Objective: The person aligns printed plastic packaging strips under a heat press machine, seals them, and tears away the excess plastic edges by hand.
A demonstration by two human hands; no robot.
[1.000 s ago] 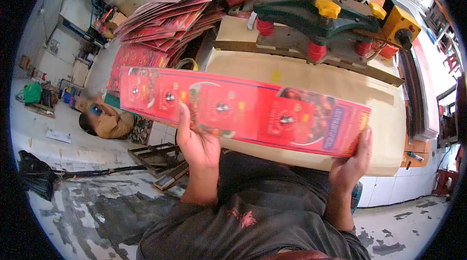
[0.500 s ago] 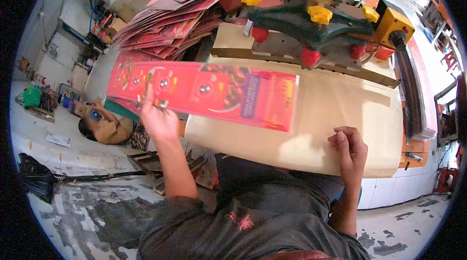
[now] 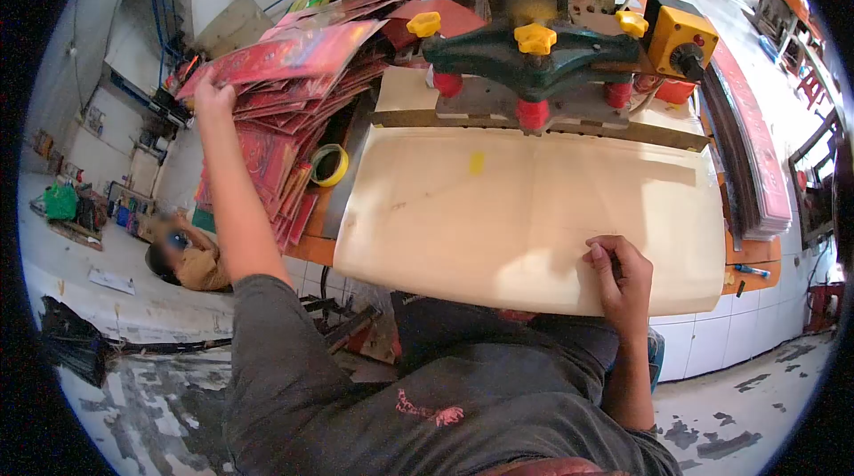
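While your left hand (image 3: 213,95) pinches the red printed sheet (image 3: 276,56) at its left end, the sheet is positioned over the uneven pile of red sheets (image 3: 294,104) at your upper left. The sheet is blurred; you cannot tell whether its underside touches the pile. Your left arm is extended toward it. Your right hand (image 3: 621,276) is at the near right part of the cream board (image 3: 480,222), with its fingers bent inward and its thumb beside the index finger; you cannot tell whether the fingertips meet the palm. Just beside the board's upper left corner, note the yellow tape roll (image 3: 330,165). Behind the board stands the machine, whose dark green bracket (image 3: 578,53) carries yellow knobs (image 3: 535,38) above red cylinders (image 3: 531,112). Beside the bracket, to your right, is the yellow control box (image 3: 680,38). Farther right, a long stack of strips (image 3: 754,151) lies on the orange surface (image 3: 761,255), near a blue marker (image 3: 752,270). At your far left, another person (image 3: 203,270) sits low, well apart from your work position
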